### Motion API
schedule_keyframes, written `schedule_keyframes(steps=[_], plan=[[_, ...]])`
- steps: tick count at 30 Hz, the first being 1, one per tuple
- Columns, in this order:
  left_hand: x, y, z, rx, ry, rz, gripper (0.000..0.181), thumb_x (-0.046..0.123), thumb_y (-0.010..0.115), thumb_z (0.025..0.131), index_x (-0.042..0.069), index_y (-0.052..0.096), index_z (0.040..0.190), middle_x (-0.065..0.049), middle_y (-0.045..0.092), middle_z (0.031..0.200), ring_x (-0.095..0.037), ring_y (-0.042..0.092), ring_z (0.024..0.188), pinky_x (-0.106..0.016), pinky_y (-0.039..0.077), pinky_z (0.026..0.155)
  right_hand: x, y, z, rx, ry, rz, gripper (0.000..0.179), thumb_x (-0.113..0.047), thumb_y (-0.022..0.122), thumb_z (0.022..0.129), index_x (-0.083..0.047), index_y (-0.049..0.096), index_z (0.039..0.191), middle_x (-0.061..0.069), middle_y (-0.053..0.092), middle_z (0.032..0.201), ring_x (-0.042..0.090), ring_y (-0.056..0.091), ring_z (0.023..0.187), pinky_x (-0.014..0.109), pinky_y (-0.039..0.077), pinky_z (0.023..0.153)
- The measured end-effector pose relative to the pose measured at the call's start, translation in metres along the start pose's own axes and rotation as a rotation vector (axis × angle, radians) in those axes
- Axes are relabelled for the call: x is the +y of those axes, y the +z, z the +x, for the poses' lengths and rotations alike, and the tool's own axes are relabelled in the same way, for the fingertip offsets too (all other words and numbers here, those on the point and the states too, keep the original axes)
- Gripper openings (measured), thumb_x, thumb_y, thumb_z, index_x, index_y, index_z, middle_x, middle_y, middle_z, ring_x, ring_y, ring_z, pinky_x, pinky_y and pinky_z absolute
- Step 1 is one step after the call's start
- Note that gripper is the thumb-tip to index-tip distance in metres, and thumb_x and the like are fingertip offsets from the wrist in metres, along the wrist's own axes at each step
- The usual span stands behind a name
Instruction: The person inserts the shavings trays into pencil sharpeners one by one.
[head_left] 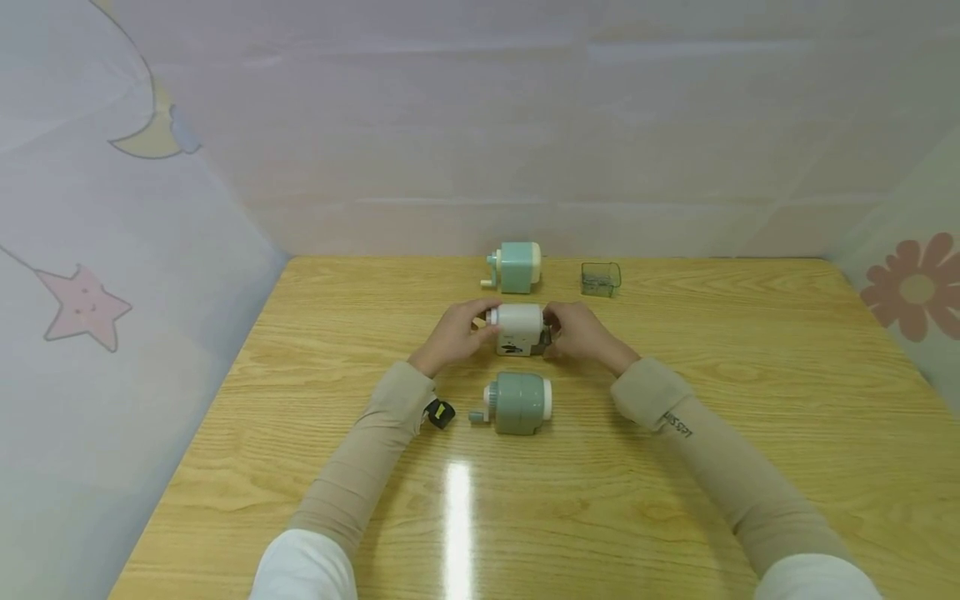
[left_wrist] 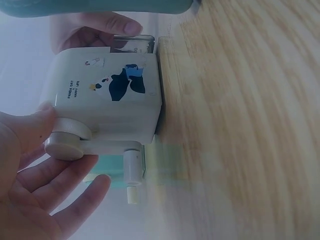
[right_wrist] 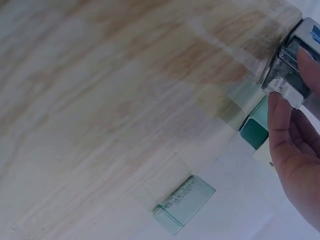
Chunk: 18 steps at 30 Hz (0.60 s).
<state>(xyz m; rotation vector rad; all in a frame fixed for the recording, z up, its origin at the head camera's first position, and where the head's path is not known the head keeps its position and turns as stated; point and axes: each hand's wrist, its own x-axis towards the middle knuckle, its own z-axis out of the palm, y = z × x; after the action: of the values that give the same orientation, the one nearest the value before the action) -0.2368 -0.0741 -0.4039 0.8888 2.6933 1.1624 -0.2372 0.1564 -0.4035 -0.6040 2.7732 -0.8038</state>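
Note:
A cream crank pencil sharpener (head_left: 517,323) with a panda print stands upright on the table between both hands. My left hand (head_left: 459,333) holds it at the crank end, thumb and fingers about the round knob (left_wrist: 67,145). At the opposite end my right hand (head_left: 583,335) pinches the clear shavings drawer (right_wrist: 286,82), which sticks partly out of the body. Some of the right fingers are hidden behind the sharpener in the left wrist view.
Behind stands a teal sharpener (head_left: 516,268); a green one (head_left: 519,404) lies nearer me. A transparent green shavings drawer (head_left: 598,282) sits at the back right, with shavings inside. The wooden table (head_left: 720,333) meets a fabric backdrop (head_left: 480,150).

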Motion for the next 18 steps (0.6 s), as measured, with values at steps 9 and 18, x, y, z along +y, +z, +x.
schedule_keyframes(steps=[9,18], plan=[[0.0005,-0.0004,-0.0010,0.007,0.017,0.009,0.041,0.008,0.061,0.096,-0.006,0.052,0.133,-0.019,0.063,0.121,-0.030,0.061,0.106,-0.031,0.056,0.083,-0.0004,0.0015,0.0016,0.009,0.002,0.028,0.050,-0.002,0.086,0.069,0.010,0.060,0.110,0.019,0.065,0.098,0.029,0.058,0.085,0.042,0.053,0.078],[0.0009,-0.0002,-0.0006,0.009,0.018,0.017,0.041,0.008,0.062,0.096,-0.006,0.052,0.133,-0.020,0.063,0.120,-0.030,0.061,0.106,-0.031,0.055,0.084,-0.0035,0.0017,0.0029,0.006,-0.001,0.030,0.048,-0.004,0.086,0.069,0.008,0.061,0.108,0.017,0.065,0.096,0.028,0.058,0.083,0.041,0.052,0.075]])
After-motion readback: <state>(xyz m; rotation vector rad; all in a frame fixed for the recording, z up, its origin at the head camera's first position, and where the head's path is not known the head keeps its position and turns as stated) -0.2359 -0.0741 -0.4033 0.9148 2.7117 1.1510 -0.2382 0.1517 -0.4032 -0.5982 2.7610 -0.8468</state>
